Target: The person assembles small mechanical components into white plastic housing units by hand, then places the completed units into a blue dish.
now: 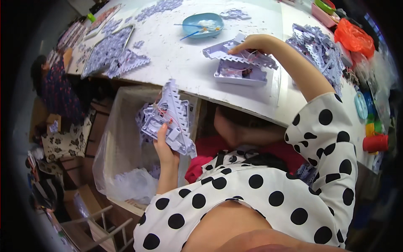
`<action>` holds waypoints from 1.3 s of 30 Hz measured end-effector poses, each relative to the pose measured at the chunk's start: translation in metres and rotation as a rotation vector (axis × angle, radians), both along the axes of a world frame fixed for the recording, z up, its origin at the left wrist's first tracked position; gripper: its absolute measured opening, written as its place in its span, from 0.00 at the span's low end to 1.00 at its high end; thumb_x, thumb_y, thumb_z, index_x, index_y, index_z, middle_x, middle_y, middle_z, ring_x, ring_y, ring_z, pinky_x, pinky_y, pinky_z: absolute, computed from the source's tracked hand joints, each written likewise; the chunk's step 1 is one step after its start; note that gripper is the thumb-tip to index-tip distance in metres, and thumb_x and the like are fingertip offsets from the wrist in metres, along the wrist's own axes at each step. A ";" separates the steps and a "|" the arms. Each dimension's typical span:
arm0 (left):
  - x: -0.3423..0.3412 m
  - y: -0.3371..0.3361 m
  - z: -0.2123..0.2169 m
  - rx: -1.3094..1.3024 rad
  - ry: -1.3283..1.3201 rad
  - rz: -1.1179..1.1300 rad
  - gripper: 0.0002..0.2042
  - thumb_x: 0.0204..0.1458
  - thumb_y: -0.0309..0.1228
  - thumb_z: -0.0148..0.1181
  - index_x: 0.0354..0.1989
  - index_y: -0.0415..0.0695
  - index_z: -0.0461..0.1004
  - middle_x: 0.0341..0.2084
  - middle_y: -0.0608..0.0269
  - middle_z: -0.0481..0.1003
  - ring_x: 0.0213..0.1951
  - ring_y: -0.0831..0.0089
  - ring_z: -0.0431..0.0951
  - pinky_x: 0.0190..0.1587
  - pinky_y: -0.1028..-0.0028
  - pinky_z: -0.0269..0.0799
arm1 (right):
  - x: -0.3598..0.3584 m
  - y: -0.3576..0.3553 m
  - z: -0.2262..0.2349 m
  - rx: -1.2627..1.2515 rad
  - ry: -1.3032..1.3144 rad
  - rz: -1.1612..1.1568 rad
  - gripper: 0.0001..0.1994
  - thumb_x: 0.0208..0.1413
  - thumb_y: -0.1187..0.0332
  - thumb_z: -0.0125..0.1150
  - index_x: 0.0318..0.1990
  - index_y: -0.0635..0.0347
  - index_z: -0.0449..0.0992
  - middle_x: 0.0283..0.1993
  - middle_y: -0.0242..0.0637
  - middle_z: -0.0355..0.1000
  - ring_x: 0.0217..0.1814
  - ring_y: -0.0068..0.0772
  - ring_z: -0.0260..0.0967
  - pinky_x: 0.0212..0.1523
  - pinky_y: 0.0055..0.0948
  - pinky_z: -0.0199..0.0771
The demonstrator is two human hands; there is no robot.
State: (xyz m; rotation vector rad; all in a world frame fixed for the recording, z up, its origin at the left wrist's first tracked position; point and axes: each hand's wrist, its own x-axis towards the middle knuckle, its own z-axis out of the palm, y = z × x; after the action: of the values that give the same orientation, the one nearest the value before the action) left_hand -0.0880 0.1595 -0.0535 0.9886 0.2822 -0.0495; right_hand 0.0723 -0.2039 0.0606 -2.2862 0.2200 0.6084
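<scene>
A white table (176, 67) spans the upper part of the view, its top strewn with small scraps and its near edge bowed by the lens. Below it, left of the person's lap, stands a pale crate (119, 128) lined with clear plastic, with more lilac parts inside. At far left, 1 other person (61, 90) in a dark patterned top sits at the table. 2 large heaps of lilac plastic parts lie on it: a left heap (105, 56) in a shallow tray and a right heap (317, 52) near a red plastic bag (354, 38). A blue bowl (187, 23) toward the back holds white material and 2 thin blue sticks. A red spool (375, 143) sits by the right edge. The left hand (165, 147) is clamped on a wired lilac casing (175, 128) with a saw-toothed edge, held above the crate, thumb on its face. The right hand (254, 43) touches a toothed lilac piece (220, 51) just above a shallow lilac shell (256, 80) on the table; its fingers are partly hidden, so whether they close around the piece cannot be told.
</scene>
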 end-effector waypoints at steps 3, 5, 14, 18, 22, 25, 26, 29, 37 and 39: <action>-0.001 0.008 -0.031 -0.070 0.047 0.149 0.17 0.56 0.33 0.58 0.53 0.40 0.71 0.44 0.60 0.77 0.45 0.68 0.79 0.48 0.66 0.76 | -0.005 0.022 0.005 -0.045 0.016 0.039 0.32 0.36 0.41 0.76 0.33 0.66 0.80 0.28 0.37 0.72 0.26 0.27 0.68 0.22 0.26 0.58; -0.008 0.002 -0.038 -0.107 0.066 0.197 0.17 0.56 0.32 0.58 0.53 0.40 0.71 0.44 0.60 0.76 0.45 0.68 0.79 0.48 0.66 0.76 | -0.006 0.034 -0.001 -0.006 -0.009 -0.002 0.33 0.39 0.45 0.75 0.41 0.69 0.78 0.33 0.39 0.74 0.31 0.29 0.71 0.25 0.30 0.67; -0.009 -0.017 -0.049 -0.331 0.109 0.018 0.18 0.55 0.24 0.60 0.55 0.42 0.67 0.46 0.58 0.75 0.45 0.65 0.78 0.48 0.66 0.76 | -0.009 0.089 -0.006 0.185 0.051 -0.033 0.23 0.44 0.56 0.74 0.42 0.66 0.79 0.34 0.36 0.77 0.30 0.25 0.73 0.29 0.28 0.74; -0.013 -0.023 -0.069 -0.474 0.182 -0.051 0.19 0.58 0.32 0.59 0.57 0.43 0.67 0.48 0.57 0.75 0.48 0.64 0.77 0.52 0.63 0.74 | -0.025 0.158 -0.014 0.348 0.076 0.189 0.23 0.40 0.60 0.76 0.40 0.71 0.80 0.32 0.40 0.78 0.31 0.28 0.74 0.31 0.27 0.71; -0.014 -0.009 -0.059 -0.538 0.180 -0.034 0.22 0.62 0.44 0.53 0.58 0.43 0.66 0.50 0.57 0.74 0.51 0.63 0.75 0.55 0.62 0.72 | -0.037 0.220 -0.025 0.295 -0.055 0.379 0.20 0.44 0.64 0.72 0.46 0.61 0.79 0.38 0.36 0.78 0.41 0.26 0.74 0.45 0.27 0.72; -0.016 0.021 -0.068 -0.638 0.090 -0.131 0.26 0.62 0.52 0.45 0.58 0.45 0.67 0.51 0.57 0.74 0.53 0.61 0.75 0.57 0.58 0.71 | -0.033 0.253 -0.058 0.144 -0.172 0.416 0.28 0.42 0.58 0.75 0.49 0.64 0.75 0.44 0.42 0.77 0.44 0.30 0.74 0.47 0.28 0.73; -0.016 0.031 -0.070 -0.631 0.094 -0.114 0.26 0.62 0.52 0.45 0.58 0.45 0.67 0.51 0.57 0.74 0.53 0.61 0.75 0.57 0.58 0.71 | -0.033 0.261 -0.068 0.156 -0.165 0.428 0.28 0.42 0.58 0.75 0.49 0.64 0.75 0.44 0.42 0.77 0.44 0.30 0.74 0.47 0.28 0.73; -0.023 0.067 -0.080 -0.627 0.162 -0.041 0.29 0.61 0.53 0.45 0.61 0.43 0.65 0.56 0.54 0.71 0.54 0.59 0.74 0.58 0.55 0.71 | -0.055 0.298 -0.077 0.076 -0.085 0.266 0.51 0.36 0.45 0.74 0.63 0.72 0.59 0.55 0.60 0.70 0.61 0.52 0.65 0.58 0.40 0.69; -0.031 0.127 -0.154 -0.616 0.064 0.058 0.25 0.62 0.47 0.44 0.62 0.44 0.64 0.57 0.57 0.71 0.57 0.59 0.72 0.60 0.57 0.68 | -0.081 0.362 -0.139 0.039 -0.283 0.333 0.50 0.38 0.48 0.75 0.65 0.70 0.58 0.60 0.58 0.64 0.65 0.56 0.57 0.61 0.48 0.63; -0.025 0.144 -0.161 -0.813 -0.024 0.029 0.28 0.61 0.50 0.45 0.63 0.44 0.64 0.58 0.57 0.70 0.57 0.58 0.72 0.61 0.55 0.66 | -0.076 0.370 -0.152 0.130 -0.239 0.314 0.47 0.39 0.49 0.75 0.63 0.71 0.61 0.58 0.58 0.66 0.63 0.55 0.60 0.61 0.45 0.64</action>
State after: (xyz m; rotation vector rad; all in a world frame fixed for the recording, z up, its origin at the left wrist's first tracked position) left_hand -0.1125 0.3030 -0.2140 0.1777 0.2229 -0.1152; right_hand -0.0034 0.1658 -0.0915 -2.2573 -0.2913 0.4822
